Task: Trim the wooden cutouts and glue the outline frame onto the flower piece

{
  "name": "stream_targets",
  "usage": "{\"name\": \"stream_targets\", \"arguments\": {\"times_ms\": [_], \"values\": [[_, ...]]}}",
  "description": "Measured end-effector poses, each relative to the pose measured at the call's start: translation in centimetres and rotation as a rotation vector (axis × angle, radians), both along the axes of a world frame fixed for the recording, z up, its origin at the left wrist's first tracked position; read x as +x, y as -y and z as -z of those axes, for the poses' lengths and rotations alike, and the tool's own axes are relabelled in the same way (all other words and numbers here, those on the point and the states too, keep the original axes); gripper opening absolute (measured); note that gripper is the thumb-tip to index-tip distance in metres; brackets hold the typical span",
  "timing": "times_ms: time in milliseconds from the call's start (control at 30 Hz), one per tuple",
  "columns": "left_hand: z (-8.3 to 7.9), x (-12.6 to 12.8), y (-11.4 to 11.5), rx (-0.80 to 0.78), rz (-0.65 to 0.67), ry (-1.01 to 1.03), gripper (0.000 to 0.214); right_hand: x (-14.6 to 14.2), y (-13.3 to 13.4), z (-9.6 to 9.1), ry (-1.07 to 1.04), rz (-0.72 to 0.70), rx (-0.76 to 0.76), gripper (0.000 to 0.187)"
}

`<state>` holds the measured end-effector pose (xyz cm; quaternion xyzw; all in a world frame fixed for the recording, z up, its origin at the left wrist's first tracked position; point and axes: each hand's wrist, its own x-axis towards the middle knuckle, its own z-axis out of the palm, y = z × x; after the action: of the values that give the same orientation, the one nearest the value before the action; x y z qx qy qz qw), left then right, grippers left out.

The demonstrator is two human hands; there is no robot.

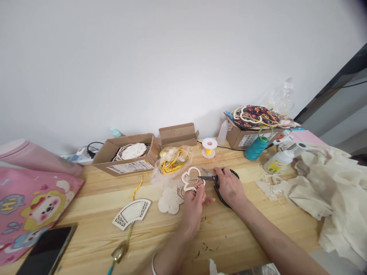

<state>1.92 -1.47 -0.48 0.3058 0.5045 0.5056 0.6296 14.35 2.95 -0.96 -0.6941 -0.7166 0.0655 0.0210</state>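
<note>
Two hands over the wooden table (235, 233). Left hand (194, 204) pinches a wooden cutout frame (191, 178) by its lower edge, fingers closed on it. Right hand (229, 187) grips black scissors (208, 178), with the blades at the frame's right side; contact unclear. White cloud-shaped piece (170, 201) lies just left of the left hand, fan-shaped ornament (132, 214) farther left. Pale cloth (329, 191) heaped right of the right hand.

The room is bright, with soft, even light, maybe from the right side. The white wall (172, 57) looks pale and smooth. Only faint shadows lie on the table (94, 198) under the left hand (193, 202) and right hand (229, 187). The edges bend, and the top right corner goes dark and blurry.
</note>
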Motion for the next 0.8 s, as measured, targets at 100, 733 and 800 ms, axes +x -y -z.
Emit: {"name": "stream_targets", "arguments": {"times_ms": [100, 733, 800], "values": [[-0.4, 0.3, 0.8, -0.002, 0.038, 0.001, 0.034, 0.0, -0.5, -0.5, 0.004, 0.067, -0.022, 0.037], [-0.1, -0.5, -0.3, 0.128, 0.154, -0.213, 0.035, -1.3, 0.3, -1.9, -0.757, -0.105, 0.203, 0.046], [-0.1, -0.7, -0.3, 0.152, 0.159, -0.264, 0.034, -1.3, 0.3, -2.1, -0.654, -0.121, 0.209, 0.044]]}}
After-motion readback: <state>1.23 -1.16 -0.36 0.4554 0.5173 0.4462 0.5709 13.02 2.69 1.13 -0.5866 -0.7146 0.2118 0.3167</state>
